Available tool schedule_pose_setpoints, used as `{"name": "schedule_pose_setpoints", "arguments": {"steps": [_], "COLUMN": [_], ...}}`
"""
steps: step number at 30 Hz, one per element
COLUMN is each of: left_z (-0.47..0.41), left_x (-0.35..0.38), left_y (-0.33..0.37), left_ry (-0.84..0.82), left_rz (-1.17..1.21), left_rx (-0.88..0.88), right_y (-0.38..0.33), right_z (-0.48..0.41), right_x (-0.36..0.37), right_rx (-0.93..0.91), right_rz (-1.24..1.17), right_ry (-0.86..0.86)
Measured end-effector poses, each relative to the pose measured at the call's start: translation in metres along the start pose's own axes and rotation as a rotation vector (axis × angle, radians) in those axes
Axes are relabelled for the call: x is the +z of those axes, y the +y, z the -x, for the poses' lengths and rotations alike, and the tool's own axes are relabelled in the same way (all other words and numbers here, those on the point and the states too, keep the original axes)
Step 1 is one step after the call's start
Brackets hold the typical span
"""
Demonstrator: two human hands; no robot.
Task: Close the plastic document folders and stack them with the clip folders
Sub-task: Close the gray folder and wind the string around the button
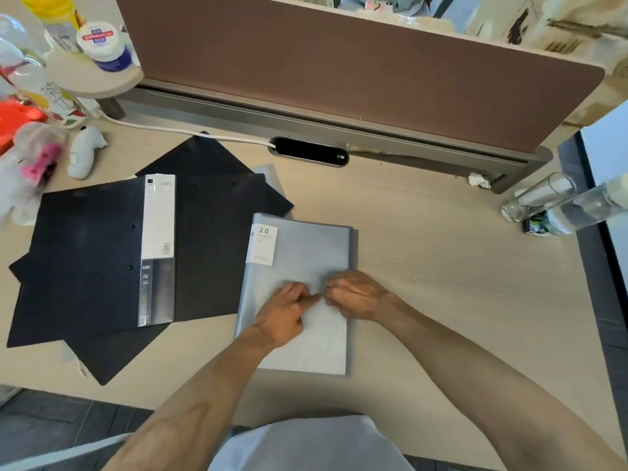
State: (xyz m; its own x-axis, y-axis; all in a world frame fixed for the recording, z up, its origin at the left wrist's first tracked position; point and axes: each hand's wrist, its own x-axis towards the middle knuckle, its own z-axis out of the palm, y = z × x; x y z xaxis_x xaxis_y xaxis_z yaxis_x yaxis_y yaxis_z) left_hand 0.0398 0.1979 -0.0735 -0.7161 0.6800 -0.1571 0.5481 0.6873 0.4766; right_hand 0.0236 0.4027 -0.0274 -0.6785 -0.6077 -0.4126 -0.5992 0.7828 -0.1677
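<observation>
A: As the pale wood-grain table [441,283] fills most of the view, what stands at its far edge?

B: A wide brown fabric partition panel [339,62] runs along the back on a grey rail.

A: And the folders?

B: On the left part of the table lies a fanned pile of flat black clip folders [85,249], overlapping at different angles. The top one carries a white paper strip [158,219] down its right side. Just right of the pile, touching its edge, lies a pale blue-grey translucent plastic document folder [306,253]. It is closed and flat, with its spine to the left. The corner of a second grey plastic folder [270,176] pokes out from under the black ones, behind it.

A: Where are the hands?

B: Both are on the near half of the blue-grey folder's cover, almost meeting. The left hand [285,312] rests knuckles up with its fingers curled in and the forefinger stretched toward the other hand. The right hand [356,295] is bunched with its fingers tucked under, and it is blurred. I cannot tell whether either one pinches anything.

A: Smaller things?

B: A clear drinking glass [540,195] lies at the far right. A blue jar with a white lid [105,45] sits on a small raised shelf at the far left. A white label printed "20" [263,244] sits at the top left of the blue-grey folder's cover.
</observation>
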Motion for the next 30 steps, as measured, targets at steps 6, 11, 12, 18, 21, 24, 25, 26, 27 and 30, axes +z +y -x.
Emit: {"name": "schedule_pose_setpoints", "arguments": {"steps": [6,11,12,18,21,24,25,26,27,30], "left_z": [0.011,0.009,0.009,0.007,0.008,0.008,0.008,0.007,0.007,0.007], "left_x": [0.006,0.003,0.003,0.002,0.001,0.0,-0.002,-0.002,-0.002,-0.003], "left_y": [-0.007,-0.006,-0.004,-0.002,-0.001,0.001,0.003,0.005,0.006,0.009], "left_ry": [-0.045,-0.122,-0.124,-0.07,-0.064,-0.046,-0.043,-0.042,-0.041,-0.028], "left_rz": [-0.223,-0.226,-0.226,-0.172,-0.18,-0.169,-0.169,-0.172,-0.175,-0.173], "left_rx": [0.06,0.019,0.008,-0.001,-0.006,-0.015,-0.019,-0.024,-0.029,-0.028], "right_y": [0.005,0.02,0.023,0.031,0.027,0.021,0.018,0.015,0.012,0.001], "right_z": [-0.023,-0.028,-0.027,-0.008,0.004,0.017,0.021,0.024,0.027,0.033], "right_x": [-0.009,-0.018,-0.019,-0.004,0.012,0.029,0.033,0.037,0.041,0.049], "right_rx": [0.088,0.17,0.178,0.378,0.523,0.541,0.54,0.543,0.545,0.469], "right_rz": [-0.099,-0.106,-0.102,-0.359,-0.527,-0.564,-0.568,-0.577,-0.582,-0.439], "right_ry": [-0.074,-0.053,-0.038,0.05,0.141,0.236,0.265,0.288,0.316,0.41]}}
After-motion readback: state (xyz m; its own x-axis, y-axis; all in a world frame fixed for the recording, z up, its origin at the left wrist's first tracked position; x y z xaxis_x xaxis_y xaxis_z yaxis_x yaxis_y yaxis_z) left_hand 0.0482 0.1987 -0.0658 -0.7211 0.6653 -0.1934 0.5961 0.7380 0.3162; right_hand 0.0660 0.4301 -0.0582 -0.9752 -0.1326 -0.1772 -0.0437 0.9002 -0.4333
